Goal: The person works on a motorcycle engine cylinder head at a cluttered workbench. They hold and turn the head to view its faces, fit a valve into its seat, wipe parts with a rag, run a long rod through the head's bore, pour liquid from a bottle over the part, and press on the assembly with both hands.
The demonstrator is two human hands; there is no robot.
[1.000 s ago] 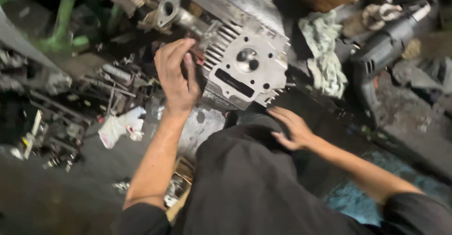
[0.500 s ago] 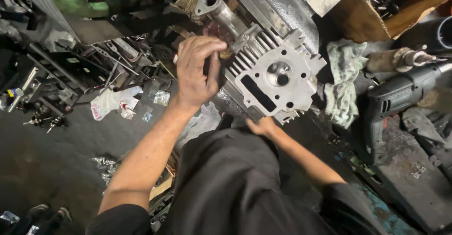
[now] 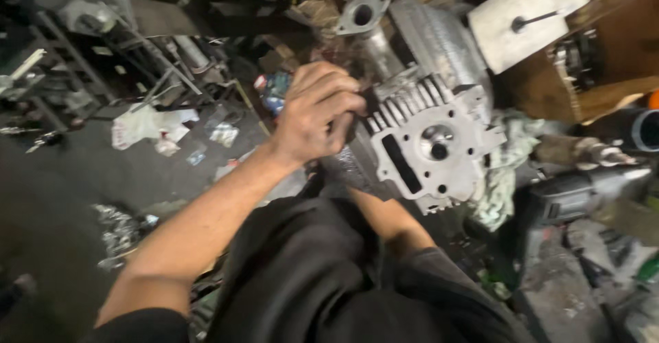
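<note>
A: Cylinder head (image 3: pixel 429 154), grey finned casting, sits centre-right of the frame with its flat face up. Round chamber and a long slot show on that face.

B: Left hand (image 3: pixel 317 113)?

A: Centre of the frame, just left of the head. Fingers curled tight against the finned edge and touching it. Whether it grips the fins or something small in the palm, I can't tell. The forearm runs down to the lower left.

B: Right hand?

A: Hidden. The right forearm (image 3: pixel 384 216) goes up under the head's lower-left corner, and the hand is out of sight behind the casting and a dark knee. State can't be told.

B: Around it?

A: Greenish rag (image 3: pixel 504 178) is touching the head's right side. Drill (image 3: pixel 583 192) lies at right, just beside the rag. A pipe flange (image 3: pixel 362 13) sits above the head at top centre, next to a pale plate (image 3: pixel 525 17) at upper right. White rag (image 3: pixel 147 123) is on the dark floor at left, well apart. Loose metal parts fill the upper left, blurred.
</note>
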